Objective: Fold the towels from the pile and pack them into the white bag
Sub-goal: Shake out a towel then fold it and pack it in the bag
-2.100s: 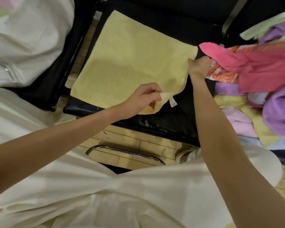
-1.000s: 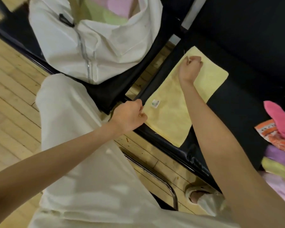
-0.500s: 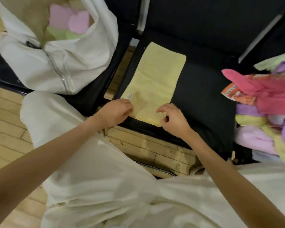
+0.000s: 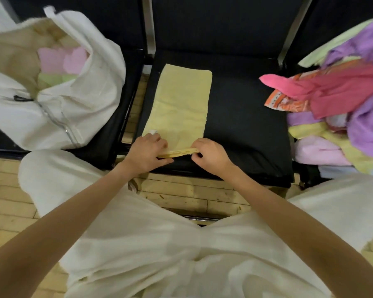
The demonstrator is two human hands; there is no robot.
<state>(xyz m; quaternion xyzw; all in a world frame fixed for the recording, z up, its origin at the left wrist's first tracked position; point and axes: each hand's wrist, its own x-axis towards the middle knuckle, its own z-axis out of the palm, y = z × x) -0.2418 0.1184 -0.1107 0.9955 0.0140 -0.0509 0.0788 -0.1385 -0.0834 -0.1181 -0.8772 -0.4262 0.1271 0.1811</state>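
1. Yellow towel [image 4: 179, 108]: folded into a long strip, lying flat on the middle black seat [image 4: 246, 125], long axis running away from the body, left of seat centre.
2. Near short edge of towel: lifted off the seat, layers visible edge-on between both hands.
3. Left hand [image 4: 146, 153]: fingers curled, pinching the near-left corner of the towel; small white tag [image 4: 153, 131] just beyond the knuckles.
4. Right hand [image 4: 211, 154]: fingers curled, pinching the near-right corner of the towel; level with the left hand, a short span of towel edge between them.
5. White bag [image 4: 73, 108]: on the left seat, well apart from the hands, mouth open, zipper running down the front.
6. Bag contents: folded pink towels [image 4: 58, 61] on top, pale green towel [image 4: 56, 78] just below them; deeper contents hidden.
7. Pile [image 4: 342, 104]: on the right seat, unfolded; hot-pink towel on top, orange-patterned piece beneath it, purple, yellow, light pink and pale green towels around and below.
8. Wooden floor [image 4: 9, 201]: visible below the seats; white trousers [image 4: 159, 254] across the foreground.
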